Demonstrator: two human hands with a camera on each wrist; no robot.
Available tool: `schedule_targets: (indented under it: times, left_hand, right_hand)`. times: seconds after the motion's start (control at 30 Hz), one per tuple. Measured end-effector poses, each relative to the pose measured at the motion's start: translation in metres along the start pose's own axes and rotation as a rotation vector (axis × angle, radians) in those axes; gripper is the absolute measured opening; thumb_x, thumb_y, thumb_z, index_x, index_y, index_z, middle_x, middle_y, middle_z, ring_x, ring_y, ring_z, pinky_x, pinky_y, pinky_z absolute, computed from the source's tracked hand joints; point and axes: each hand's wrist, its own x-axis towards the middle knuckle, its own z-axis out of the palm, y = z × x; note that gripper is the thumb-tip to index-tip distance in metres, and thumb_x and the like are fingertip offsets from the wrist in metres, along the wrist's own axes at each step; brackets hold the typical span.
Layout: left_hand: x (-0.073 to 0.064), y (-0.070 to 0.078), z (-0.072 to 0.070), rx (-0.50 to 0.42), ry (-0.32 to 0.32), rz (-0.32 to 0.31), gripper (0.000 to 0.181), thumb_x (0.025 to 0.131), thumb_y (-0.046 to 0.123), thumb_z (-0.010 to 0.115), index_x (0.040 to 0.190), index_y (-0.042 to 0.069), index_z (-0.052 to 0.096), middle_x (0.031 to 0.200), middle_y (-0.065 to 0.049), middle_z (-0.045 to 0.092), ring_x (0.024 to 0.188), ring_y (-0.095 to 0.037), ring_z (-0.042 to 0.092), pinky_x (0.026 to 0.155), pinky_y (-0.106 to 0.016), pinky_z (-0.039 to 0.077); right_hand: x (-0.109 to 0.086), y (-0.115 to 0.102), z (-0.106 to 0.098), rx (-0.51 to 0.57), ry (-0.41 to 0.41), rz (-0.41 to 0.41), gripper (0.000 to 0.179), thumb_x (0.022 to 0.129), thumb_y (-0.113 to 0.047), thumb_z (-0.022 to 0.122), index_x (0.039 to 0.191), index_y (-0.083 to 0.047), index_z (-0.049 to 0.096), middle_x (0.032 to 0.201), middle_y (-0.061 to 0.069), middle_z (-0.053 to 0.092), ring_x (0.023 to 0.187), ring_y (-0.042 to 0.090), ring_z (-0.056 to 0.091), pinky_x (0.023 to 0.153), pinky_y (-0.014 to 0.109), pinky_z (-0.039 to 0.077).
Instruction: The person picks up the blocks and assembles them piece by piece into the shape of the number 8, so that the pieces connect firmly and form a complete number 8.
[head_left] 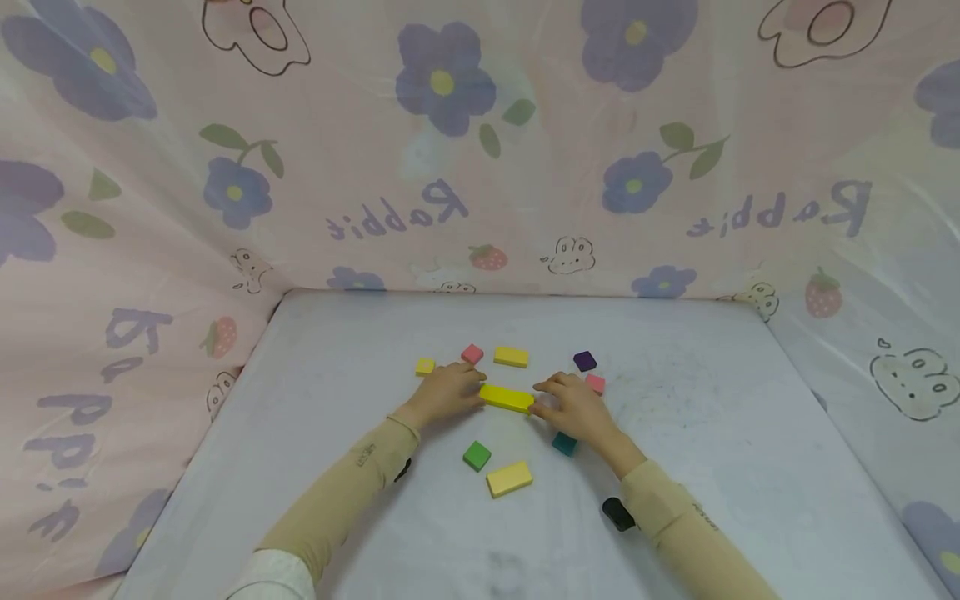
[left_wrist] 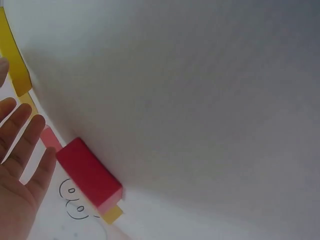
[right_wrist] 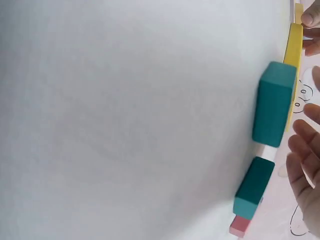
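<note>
A long bright yellow block (head_left: 507, 398) lies crosswise between my two hands. At its left end is my left hand (head_left: 448, 392), fingertips close to the block; in the left wrist view those fingers are spread and fairly straight, beside a red block (left_wrist: 90, 172) that the hand hides from the head view. My right hand (head_left: 577, 408) reaches to the block's right end with fingers apart and loosely bent. Below its palm sits a teal block (head_left: 564, 443). The right wrist view has two teal pieces, an upper block (right_wrist: 275, 105) and a lower block (right_wrist: 253, 185), beside the fingers.
Behind the hands lie a small yellow block (head_left: 425, 367), pink blocks (head_left: 472, 354) (head_left: 595, 384), a yellow block (head_left: 512, 357) and a dark purple block (head_left: 585, 361). Nearer are a green block (head_left: 477, 456) and a pale yellow block (head_left: 509, 479). Patterned curtains (head_left: 525, 167) surround the white table (head_left: 337, 333).
</note>
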Motion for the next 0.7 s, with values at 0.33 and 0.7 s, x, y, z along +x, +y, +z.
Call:
schedule_targets:
  times: [0.33,0.7]
  left_hand:
    - [0.0023,0.0015,0.0034,0.029,-0.032,0.004,0.031,0.086,0.024,0.066,0.115,0.012,0.065,0.11,-0.002,0.066,0.1,-0.018,0.06,0.086,-0.035,0.049]
    - [0.0056,0.0032,0.0048,0.012,-0.062,-0.026,0.031,0.087,0.024,0.065,0.115,0.011,0.065,0.11,-0.002,0.066,0.1,-0.017,0.06,0.089,-0.034,0.048]
  right_hand:
    - [0.0009,-0.0019,0.0076,-0.014,-0.038,0.039,0.031,0.082,-0.032,0.07,0.105,-0.012,0.069,0.102,0.006,0.064,0.088,0.02,0.055,0.076,0.034,0.049]
    - [0.0048,-0.0005,0.0097,-0.034,-0.05,0.072,0.03,0.082,-0.031,0.07,0.105,-0.012,0.07,0.103,0.006,0.064,0.091,0.022,0.056,0.081,0.035,0.05]
